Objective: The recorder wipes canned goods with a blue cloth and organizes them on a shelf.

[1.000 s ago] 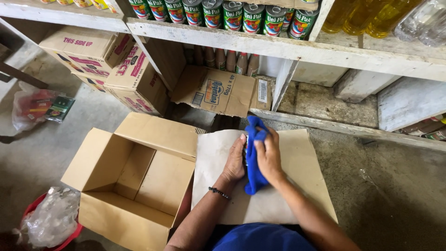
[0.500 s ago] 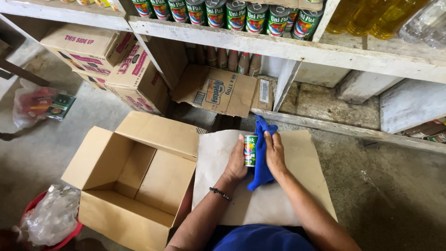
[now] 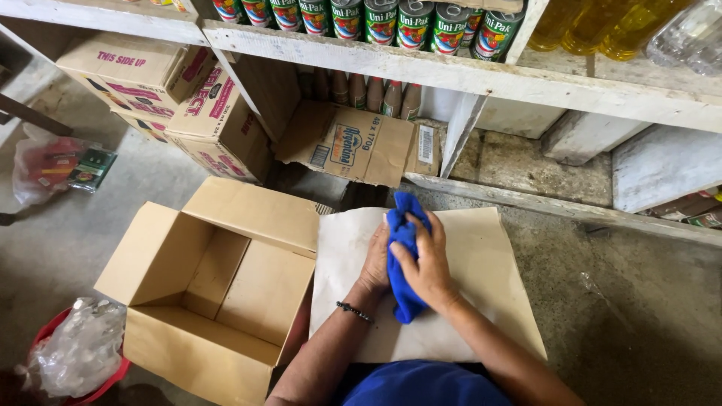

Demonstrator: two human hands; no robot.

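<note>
A soft blue cloth is held bunched between both hands, above a flat sheet of brown cardboard laid on the concrete floor. The right hand is wrapped over the cloth from the right, grip clenched on it, fingers curled across the fabric. The left hand is pressed against the cloth's left side, thumb up near the top fold; whatever is inside the cloth is covered, so the left grip's state cannot be told beyond contact with the fabric. A dark beaded bracelet is worn on the left wrist. Just left of the sheet, touching its edge, an open empty brown cardboard box is set with flaps spread. Further back, a white wooden shelf is loaded with a row of green-and-red labelled tin cans, and yellow-filled clear bottles are seen at the right. Printed cartons are stacked under the shelf at left. A red basin with crumpled clear plastic is seen bottom left.
</note>
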